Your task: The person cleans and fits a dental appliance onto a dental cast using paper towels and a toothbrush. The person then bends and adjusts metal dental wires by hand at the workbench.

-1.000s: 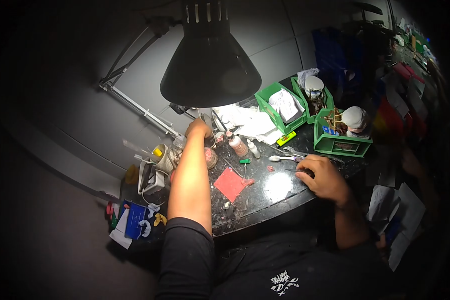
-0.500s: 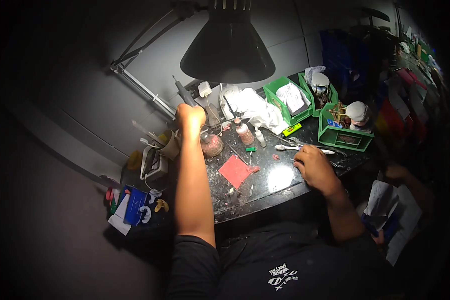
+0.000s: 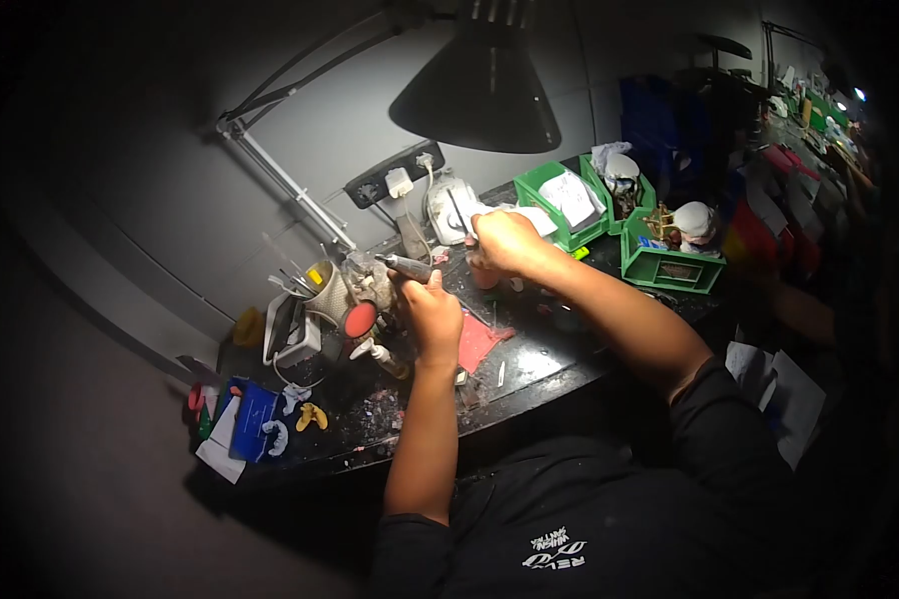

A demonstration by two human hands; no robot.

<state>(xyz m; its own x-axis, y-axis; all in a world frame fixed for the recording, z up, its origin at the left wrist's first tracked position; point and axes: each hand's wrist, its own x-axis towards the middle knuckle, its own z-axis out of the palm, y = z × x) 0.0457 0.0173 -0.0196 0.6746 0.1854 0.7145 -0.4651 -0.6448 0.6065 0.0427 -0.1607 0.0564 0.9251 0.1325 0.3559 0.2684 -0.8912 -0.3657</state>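
Observation:
My left hand (image 3: pixel 436 317) is closed around a dark rotary handpiece (image 3: pixel 412 268), whose tip points left toward the wall. Beyond it, my right hand (image 3: pixel 509 243) is curled above a pink bottle (image 3: pixel 483 275); what its fingers hold is hidden. A thin dark stick (image 3: pixel 456 213) stands out beside those fingers, in front of a white device (image 3: pixel 447 195). Below the hands lies a red sheet (image 3: pixel 480 344) on the dark worktop, partly covered by my left wrist. A round red-faced object (image 3: pixel 360 319) is left of my left hand.
A black lamp shade (image 3: pixel 477 95) hangs over the bench. Green bins (image 3: pixel 671 270) holding papers and models stand at the back right. A tool cup (image 3: pixel 332 298), a blue tray (image 3: pixel 255 419) and a yellow piece (image 3: pixel 312 417) are on the left. A power strip (image 3: pixel 370 188) is mounted behind.
My left hand has brought the handpiece down and right. My right hand has left the toothbrush area and reached to the back, by the pink bottle. The white cloth is now mostly out of sight.

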